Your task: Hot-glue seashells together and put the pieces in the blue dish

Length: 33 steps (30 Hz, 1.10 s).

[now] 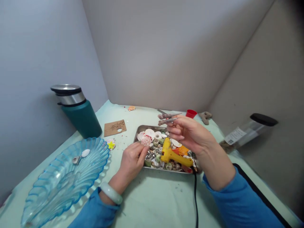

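My right hand point(192, 133) is raised over the tray's back right part. Its thumb and fingers pinch two long, pointed spiral shells point(169, 118), lying side by side. Lower and to the left, my left hand point(133, 157) is closed at the tray's left edge, with a red-and-white speckled scallop shell point(146, 140) at its fingertips. The metal tray point(140, 128) holds many small shells in white, green and brown. Across the shells lies a yellow glue gun point(171, 155), between my hands, its black cord running toward me.
At the left stand a blue scalloped glass dish point(59, 186) with a few shells and a teal bottle point(82, 118). Behind are a brown card point(115, 128) and a red cup point(191, 113). A clear jar point(247, 131) with a black lid leans at the right.
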### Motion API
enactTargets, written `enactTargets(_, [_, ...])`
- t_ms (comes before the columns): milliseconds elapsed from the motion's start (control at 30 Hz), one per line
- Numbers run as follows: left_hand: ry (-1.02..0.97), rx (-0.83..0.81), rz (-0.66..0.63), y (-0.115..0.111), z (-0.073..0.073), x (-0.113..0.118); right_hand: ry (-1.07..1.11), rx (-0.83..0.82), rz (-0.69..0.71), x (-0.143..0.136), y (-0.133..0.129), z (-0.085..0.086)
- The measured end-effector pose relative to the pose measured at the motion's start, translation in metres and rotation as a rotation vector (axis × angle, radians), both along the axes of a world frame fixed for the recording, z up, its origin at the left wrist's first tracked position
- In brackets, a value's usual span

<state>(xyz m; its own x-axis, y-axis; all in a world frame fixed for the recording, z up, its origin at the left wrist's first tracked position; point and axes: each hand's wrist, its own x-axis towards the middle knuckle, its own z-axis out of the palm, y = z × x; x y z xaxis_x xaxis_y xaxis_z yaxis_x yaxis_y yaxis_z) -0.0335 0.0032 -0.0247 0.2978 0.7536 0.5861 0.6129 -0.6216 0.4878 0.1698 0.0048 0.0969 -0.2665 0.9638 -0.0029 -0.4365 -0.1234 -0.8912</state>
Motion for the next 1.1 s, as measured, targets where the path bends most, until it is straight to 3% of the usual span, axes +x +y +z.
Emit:
enactTargets(233, [0.060,0.042,-0.006,-0.002,0.002,0.000,-0.070,0.037,0.043,-0.003,0.011,-0.013])
enactTargets(367, [0.142,0.102,-0.002,-0.005,0.001,0.001,-0.081,0.034,-0.036,0.000,0.007,-0.009])
enactTargets(533, [0.160,0.168,0.025,-0.006,-0.002,0.002,-0.074,0.022,-0.176,0.016,-0.037,-0.008])
enactTargets(700, [0.163,0.185,0.042,-0.006,-0.004,0.003,-0.036,-0.108,-0.354,0.036,-0.095,-0.029])
enactTargets(800, [0.177,0.187,0.053,-0.007,-0.003,0.003,-0.040,-0.149,-0.403,0.043,-0.111,-0.043])
enactTargets(900, [0.184,0.229,0.041,-0.009,-0.002,0.003,-0.051,-0.123,-0.434,0.049,-0.109,-0.053])
enactTargets(1100, [0.157,0.314,0.010,-0.012,-0.002,0.002,-0.153,-0.036,-0.402,0.063,-0.081,-0.064])
